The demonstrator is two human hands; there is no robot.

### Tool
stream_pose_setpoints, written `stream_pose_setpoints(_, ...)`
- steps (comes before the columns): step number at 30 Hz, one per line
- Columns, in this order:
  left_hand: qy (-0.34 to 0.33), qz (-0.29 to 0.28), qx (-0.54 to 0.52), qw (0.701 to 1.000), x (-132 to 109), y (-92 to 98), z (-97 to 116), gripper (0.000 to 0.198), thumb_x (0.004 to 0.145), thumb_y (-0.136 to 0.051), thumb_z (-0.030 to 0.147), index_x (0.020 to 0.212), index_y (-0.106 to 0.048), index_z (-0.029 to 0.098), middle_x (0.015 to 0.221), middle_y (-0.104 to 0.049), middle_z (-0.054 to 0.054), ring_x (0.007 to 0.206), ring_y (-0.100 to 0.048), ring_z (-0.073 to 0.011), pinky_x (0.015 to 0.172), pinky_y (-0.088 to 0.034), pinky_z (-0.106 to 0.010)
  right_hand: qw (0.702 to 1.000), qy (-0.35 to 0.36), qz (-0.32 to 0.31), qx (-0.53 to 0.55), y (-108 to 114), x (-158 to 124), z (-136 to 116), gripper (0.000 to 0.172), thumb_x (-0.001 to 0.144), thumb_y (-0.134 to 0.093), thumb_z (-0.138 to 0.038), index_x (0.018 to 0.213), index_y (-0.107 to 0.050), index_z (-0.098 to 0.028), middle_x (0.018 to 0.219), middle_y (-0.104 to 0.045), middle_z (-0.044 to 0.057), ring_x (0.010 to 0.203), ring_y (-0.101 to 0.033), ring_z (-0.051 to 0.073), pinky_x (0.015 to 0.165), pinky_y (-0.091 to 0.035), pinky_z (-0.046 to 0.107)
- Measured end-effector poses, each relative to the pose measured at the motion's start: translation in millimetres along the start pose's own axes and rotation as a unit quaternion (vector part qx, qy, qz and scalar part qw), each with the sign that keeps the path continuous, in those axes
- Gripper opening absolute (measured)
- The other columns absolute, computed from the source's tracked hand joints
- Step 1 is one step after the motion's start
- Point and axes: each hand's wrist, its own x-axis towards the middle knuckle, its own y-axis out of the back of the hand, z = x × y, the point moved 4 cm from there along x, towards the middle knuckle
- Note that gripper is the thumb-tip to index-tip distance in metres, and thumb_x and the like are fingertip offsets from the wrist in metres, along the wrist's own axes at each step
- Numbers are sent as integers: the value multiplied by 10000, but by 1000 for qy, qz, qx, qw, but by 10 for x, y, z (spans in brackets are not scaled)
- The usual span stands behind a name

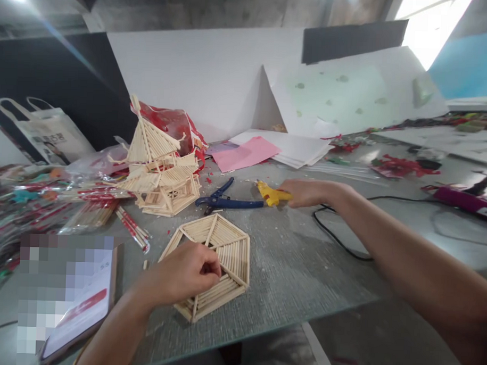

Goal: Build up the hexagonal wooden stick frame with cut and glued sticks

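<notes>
My left hand (188, 274) rests over an eight-sided panel of thin wooden sticks (233, 251), its fingers curled into a pinch. Whatever lies between those fingertips is hidden. Farther off to the right, my right hand (309, 193) is wrapped round the handle of a yellow glue gun (272, 194), held low over the table. Blue-handled cutters (235, 203) lie just left of the glue gun. Behind the panel stands a tiered stick model of a pavilion (164, 164) with a pointed roof.
A phone (81, 310) lies at the left front, near bundles of wrapped sticks (132, 229). Pink paper (248, 153) sits on white sheets at the back. A black cord (337, 239) loops across the right side, and a purple tool (464, 201) lies at far right.
</notes>
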Motion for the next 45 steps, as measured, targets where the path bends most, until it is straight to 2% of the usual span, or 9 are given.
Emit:
stream_pose_setpoints(6, 20, 65, -49, 996, -9, 45, -24, 163, 706, -497, 261, 695, -632, 171, 584, -562, 31, 544, -471, -92, 513, -335, -185, 1000, 2, -6, -16, -119, 125, 1, 399, 635, -539, -156, 1027, -541, -87, 1069, -529, 147, 940, -506, 222, 753, -362, 276)
stream_pose_setpoints(11, 21, 127, -139, 982, 40, 79, -68, 158, 710, -533, 297, 682, -600, 157, 560, -506, 41, 526, -418, -84, 506, -328, -185, 998, 41, 36, -34, -203, 195, 28, 270, 626, -544, -149, 894, -555, -121, 894, -555, 102, 806, -518, 199, 696, -363, 275)
stream_pose_setpoints(17, 8, 233, -208, 950, 119, 188, -51, 184, 728, -554, 331, 763, -602, 157, 650, -563, 16, 585, -476, -100, 546, -372, -199, 972, 18, 233, -15, 107, 83, 127, 203, 732, -459, -209, 920, -456, -133, 913, -507, 113, 800, -490, 199, 683, -374, 299)
stream_pose_setpoints(20, -8, 291, -196, 936, 157, 323, 62, 184, 725, -569, 336, 762, -598, 158, 628, -555, 20, 569, -470, -99, 532, -367, -197, 931, 73, 355, 26, 340, -77, -9, 141, 789, -444, -264, 888, -437, -164, 846, -512, 85, 756, -489, 184, 666, -388, 297)
stream_pose_setpoints(22, -28, 338, -188, 922, 186, 410, 121, 181, 721, -576, 333, 756, -593, 156, 617, -545, 24, 561, -459, -95, 526, -358, -193, 915, 120, 384, 34, 427, -176, -170, 130, 824, -432, -293, 865, -442, -171, 803, -519, 78, 747, -494, 181, 655, -393, 294)
stream_pose_setpoints(26, -48, 396, -226, 889, 270, 442, 44, 201, 712, -581, 312, 810, -593, 137, 660, -562, 8, 581, -468, -98, 548, -373, -201, 906, 213, 364, 37, 435, -309, -505, 158, 846, -450, -325, 847, -465, -168, 783, -546, 73, 759, -507, 167, 649, -392, 277)
stream_pose_setpoints(34, -40, 430, -142, 891, 215, 391, -193, 222, 787, -499, 325, 904, -585, 156, 785, -618, -25, 669, -535, -135, 629, -411, -239, 907, 312, 282, 24, 294, -436, -953, 165, 861, -346, -261, 808, -459, -152, 753, -548, 81, 681, -481, 147, 554, -340, 262)
stream_pose_setpoints(40, -29, 496, -31, 867, 106, 449, -95, 203, 816, -463, 331, 885, -573, 176, 795, -613, -26, 677, -542, -145, 643, -408, -248, 909, 321, 261, 39, 301, -457, -1037, 138, 838, -333, -235, 774, -438, -171, 720, -545, 69, 643, -471, 150, 538, -341, 274)
stream_pose_setpoints(45, -37, 488, -4, 872, 104, 433, -26, 189, 822, -459, 323, 867, -577, 183, 789, -609, -23, 682, -544, -142, 641, -409, -242, 915, 303, 266, 15, 283, -447, -1024, 116, 821, -358, -225, 738, -425, -179, 704, -543, 56, 611, -461, 137, 522, -321, 267)
